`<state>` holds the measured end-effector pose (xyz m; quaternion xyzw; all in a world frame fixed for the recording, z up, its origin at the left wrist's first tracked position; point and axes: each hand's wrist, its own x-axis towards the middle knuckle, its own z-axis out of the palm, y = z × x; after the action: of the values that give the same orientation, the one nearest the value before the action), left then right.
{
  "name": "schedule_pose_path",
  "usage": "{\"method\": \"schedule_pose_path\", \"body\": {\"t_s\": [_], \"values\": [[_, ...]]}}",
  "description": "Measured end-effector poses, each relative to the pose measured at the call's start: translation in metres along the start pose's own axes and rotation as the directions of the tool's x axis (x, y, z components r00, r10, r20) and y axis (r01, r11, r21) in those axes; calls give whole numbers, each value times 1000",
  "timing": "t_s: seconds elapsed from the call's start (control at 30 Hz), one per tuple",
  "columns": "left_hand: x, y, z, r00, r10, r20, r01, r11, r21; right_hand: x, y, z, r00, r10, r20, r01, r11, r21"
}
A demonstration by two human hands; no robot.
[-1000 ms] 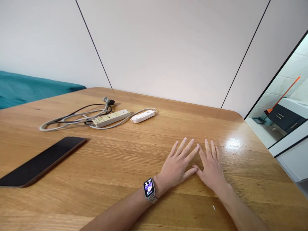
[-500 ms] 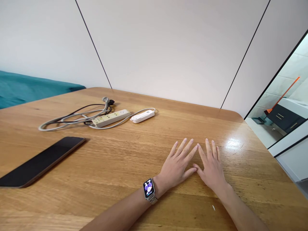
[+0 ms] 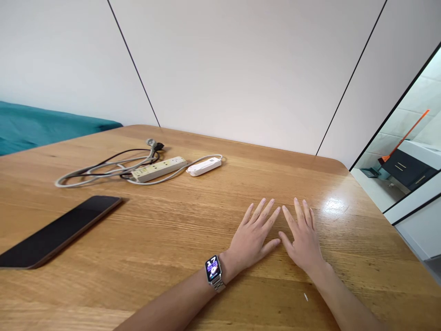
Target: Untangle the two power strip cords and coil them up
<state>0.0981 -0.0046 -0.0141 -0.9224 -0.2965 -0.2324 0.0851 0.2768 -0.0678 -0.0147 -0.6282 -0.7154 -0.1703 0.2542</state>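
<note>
My left hand lies flat on the wooden table, fingers stretched out, holding nothing. A smartwatch with a lit screen sits on its wrist. My right hand rests flat just beside it, fingers spread, also empty. The thumbs nearly touch each other. Both hands are on the table's right half, far from the other objects.
A dark tablet lies at the left. Further back are a beige power strip with looped grey and black cables and a small white device. A white wall stands behind; the table's right edge drops off.
My two hands have drawn very slightly apart at the fingertips; otherwise nothing has moved.
</note>
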Motion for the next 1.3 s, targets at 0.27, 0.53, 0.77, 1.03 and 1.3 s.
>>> {"method": "schedule_pose_path", "body": {"t_s": [0.27,0.53,0.77,1.03,1.3], "values": [[20,-7,-3,976,-197,97,220,870,-442,-6,-30,-7,957,151,249,-288,620,730],[78,28,-32,943,-190,274,329,653,-682,-24,-83,9,810,-48,584,-586,-84,806],[85,50,-28,947,-126,296,304,650,-696,-19,-73,9,834,-39,550,-549,-154,822],[84,53,-27,934,-105,341,316,689,-653,-24,-73,12,834,4,552,-538,-218,814],[81,53,-29,928,-55,368,288,732,-618,-28,-70,13,843,-7,538,-529,-196,826]]}}
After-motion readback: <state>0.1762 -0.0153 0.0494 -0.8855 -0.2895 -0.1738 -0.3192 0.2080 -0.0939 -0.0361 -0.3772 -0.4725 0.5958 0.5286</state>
